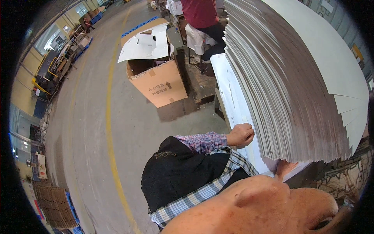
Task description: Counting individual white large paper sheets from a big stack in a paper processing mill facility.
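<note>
A tall stack of thin white and grey sheets towers over the right side of the head view, its layered edges toward me. My left hand, in a checked sleeve, is curled closed beside the stack's lower left edge, above the white sheets on the work surface. What those fingers hold, if anything, is hidden. At the stack's bottom edge my right hand shows only in part. Its fingers are out of sight behind the sheets.
A large open cardboard box stands on the floor ahead, with white cut sheets across its top. Beyond the stack is another person in a dark red top. A yellow floor line runs along the left. Flattened cardboard is piled at lower left.
</note>
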A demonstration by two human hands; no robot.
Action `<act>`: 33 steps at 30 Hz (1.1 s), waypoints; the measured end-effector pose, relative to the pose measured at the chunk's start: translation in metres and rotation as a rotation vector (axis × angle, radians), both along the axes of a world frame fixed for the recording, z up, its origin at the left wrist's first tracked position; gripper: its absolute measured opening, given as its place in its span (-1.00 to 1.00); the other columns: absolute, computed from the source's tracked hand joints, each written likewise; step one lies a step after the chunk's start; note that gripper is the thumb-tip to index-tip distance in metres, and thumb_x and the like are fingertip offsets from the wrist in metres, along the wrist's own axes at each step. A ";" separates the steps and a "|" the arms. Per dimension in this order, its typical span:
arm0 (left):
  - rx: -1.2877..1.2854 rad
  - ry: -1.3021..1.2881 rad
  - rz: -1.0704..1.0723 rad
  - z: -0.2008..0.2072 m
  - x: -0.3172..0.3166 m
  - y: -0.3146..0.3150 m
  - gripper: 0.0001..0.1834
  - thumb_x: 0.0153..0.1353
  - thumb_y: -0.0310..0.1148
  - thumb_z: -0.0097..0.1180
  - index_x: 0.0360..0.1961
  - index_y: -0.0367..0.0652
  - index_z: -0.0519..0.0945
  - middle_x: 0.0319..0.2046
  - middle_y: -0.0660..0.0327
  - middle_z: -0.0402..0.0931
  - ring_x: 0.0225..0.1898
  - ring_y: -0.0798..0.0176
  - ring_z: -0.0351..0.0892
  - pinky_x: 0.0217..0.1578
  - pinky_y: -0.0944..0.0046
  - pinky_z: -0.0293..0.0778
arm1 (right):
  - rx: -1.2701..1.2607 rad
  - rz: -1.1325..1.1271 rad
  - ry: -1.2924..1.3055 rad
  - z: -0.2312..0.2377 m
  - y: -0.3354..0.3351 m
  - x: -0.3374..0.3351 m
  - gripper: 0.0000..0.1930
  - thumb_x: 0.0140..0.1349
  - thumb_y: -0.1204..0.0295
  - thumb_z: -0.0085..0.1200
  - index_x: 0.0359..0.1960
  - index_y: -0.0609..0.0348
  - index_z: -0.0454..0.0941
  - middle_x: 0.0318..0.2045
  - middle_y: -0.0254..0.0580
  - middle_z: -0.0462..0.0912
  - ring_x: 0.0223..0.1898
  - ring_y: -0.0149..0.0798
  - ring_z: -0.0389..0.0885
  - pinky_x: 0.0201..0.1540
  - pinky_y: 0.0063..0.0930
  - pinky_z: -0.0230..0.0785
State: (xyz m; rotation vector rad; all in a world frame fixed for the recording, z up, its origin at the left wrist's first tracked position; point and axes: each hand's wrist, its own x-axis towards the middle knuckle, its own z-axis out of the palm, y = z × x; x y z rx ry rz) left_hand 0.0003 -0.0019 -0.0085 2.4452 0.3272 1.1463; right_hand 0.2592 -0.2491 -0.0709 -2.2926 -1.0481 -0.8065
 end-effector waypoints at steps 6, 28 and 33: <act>-0.003 -0.001 0.004 0.001 0.001 0.001 -0.83 0.06 -0.42 0.23 -0.58 -0.18 0.49 -0.56 0.14 0.42 -0.49 0.04 0.50 -0.51 0.05 0.46 | -0.057 -0.026 0.051 -0.001 0.002 0.004 -0.40 0.29 0.16 0.12 0.31 0.18 0.42 0.23 0.23 0.49 0.28 0.34 0.38 0.41 0.28 0.09; 0.008 -0.020 0.001 -0.001 0.001 0.001 -0.77 0.10 -0.42 0.21 -0.63 -0.17 0.45 -0.59 0.13 0.37 -0.52 0.04 0.46 -0.53 0.05 0.42 | -0.054 -0.021 0.069 0.003 0.003 -0.005 -0.51 0.25 0.31 0.14 0.23 0.12 0.50 0.25 0.08 0.51 0.33 0.20 0.35 0.46 0.20 0.02; 0.001 -0.015 -0.006 0.004 0.000 0.000 -0.77 0.11 -0.41 0.21 -0.62 -0.17 0.45 -0.59 0.13 0.37 -0.51 0.04 0.47 -0.52 0.05 0.42 | -0.200 -0.087 0.225 -0.012 -0.010 0.013 -0.18 0.29 -0.05 0.12 0.44 0.21 0.23 0.37 0.30 0.31 0.38 0.38 0.24 0.47 0.25 0.00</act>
